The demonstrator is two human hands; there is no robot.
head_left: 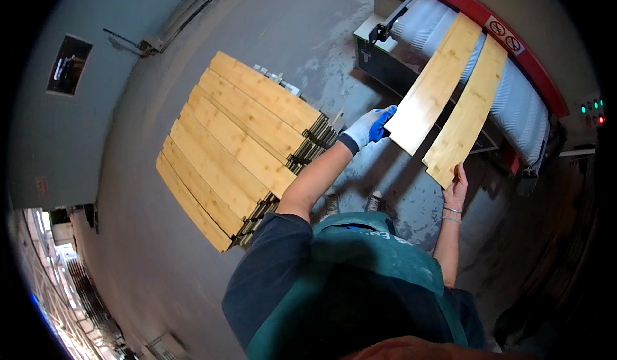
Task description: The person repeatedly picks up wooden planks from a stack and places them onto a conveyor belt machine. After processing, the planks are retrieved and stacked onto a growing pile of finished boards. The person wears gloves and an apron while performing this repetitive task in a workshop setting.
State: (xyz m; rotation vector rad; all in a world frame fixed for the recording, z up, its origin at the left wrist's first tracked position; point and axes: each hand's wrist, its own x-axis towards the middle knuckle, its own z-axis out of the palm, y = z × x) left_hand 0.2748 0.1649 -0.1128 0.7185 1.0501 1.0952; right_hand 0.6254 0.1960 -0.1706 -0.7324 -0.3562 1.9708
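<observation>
Two long pale wooden planks lie side by side, their far ends on the white textured belt (524, 112) of a machine at upper right. My left hand (371, 127), in a white and blue glove, grips the near left corner of the left plank (432, 87). Bare, with bands at the wrist, my right hand (456, 189) holds the near end of the right plank (472, 106), fingers partly hidden beneath it. A narrow gap separates the planks, and their near ends stick out past the machine toward me.
To my left stands a large stack of similar planks (231, 144) in several rows. A red bar (533, 64) with warning signs crosses above the belt. Lit green and red buttons (592, 110) sit at far right. A dark box-like frame (385, 67) stands below the belt's left end.
</observation>
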